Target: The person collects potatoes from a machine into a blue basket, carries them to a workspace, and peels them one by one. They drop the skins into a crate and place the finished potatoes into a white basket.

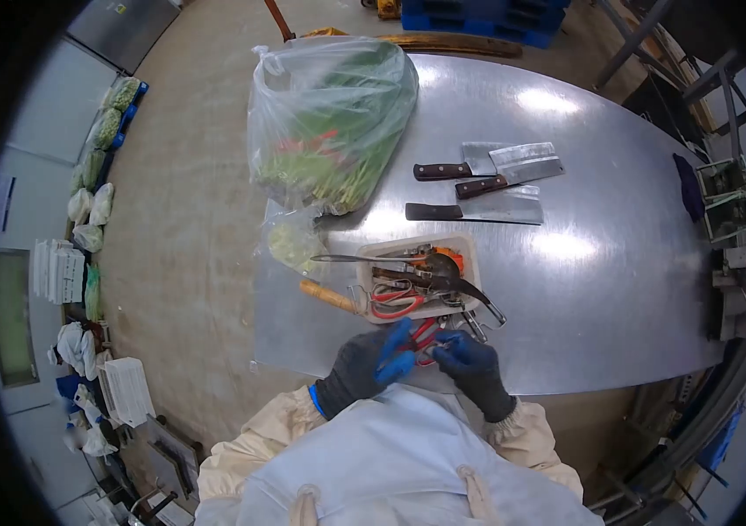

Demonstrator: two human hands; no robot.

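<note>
My left hand [367, 366], in a dark glove with blue fingers, is near the table's front edge. Its fingers are apart, beside a red-handled tool [425, 334] that looks like scissors or pliers. My right hand [476, 370], gloved the same way, has its fingers pinched together at the tool's right side; what they hold is too small to make out. Just beyond both hands is a white plastic basket [471, 254] of tools. It holds red-handled scissors [397, 302] and a dark ladle [441, 270], with other metal tools jumbled among them.
Three cleavers [500, 209] lie on the steel table [618, 289]. A clear bag of green vegetables [333, 123] stands at the far left corner, with a smaller bag [294, 241] below it. A wooden handle [329, 295] sticks out left of the basket.
</note>
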